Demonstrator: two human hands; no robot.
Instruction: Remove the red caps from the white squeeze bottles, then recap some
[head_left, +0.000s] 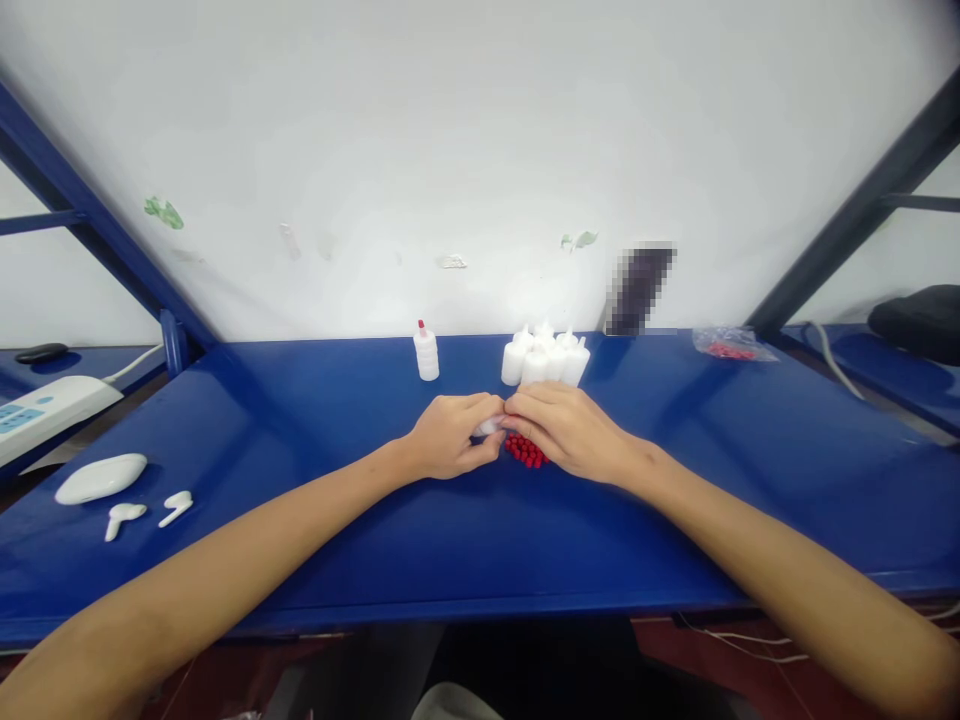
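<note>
Head camera shows your two hands together over the middle of the blue table [375, 560]. Your left hand [460, 437] is closed around a small white bottle [489, 427], mostly hidden by your fingers and lying between your hands. Your right hand [574, 432] meets it at the bottle's right end, fingers bent; you cannot tell from here whether they grip anything. Just below your right fingers lies a pile of small red caps [527, 452]. Beyond your hands, a red-tipped bottle [427, 355] stands upright near the wall [450, 130], and to its right stands a tight cluster of white bottles [546, 360]. Far to your right lies a clear bag [733, 345] with red pieces inside; at your left are a white case [101, 479] and two earbuds [177, 507].
</note>
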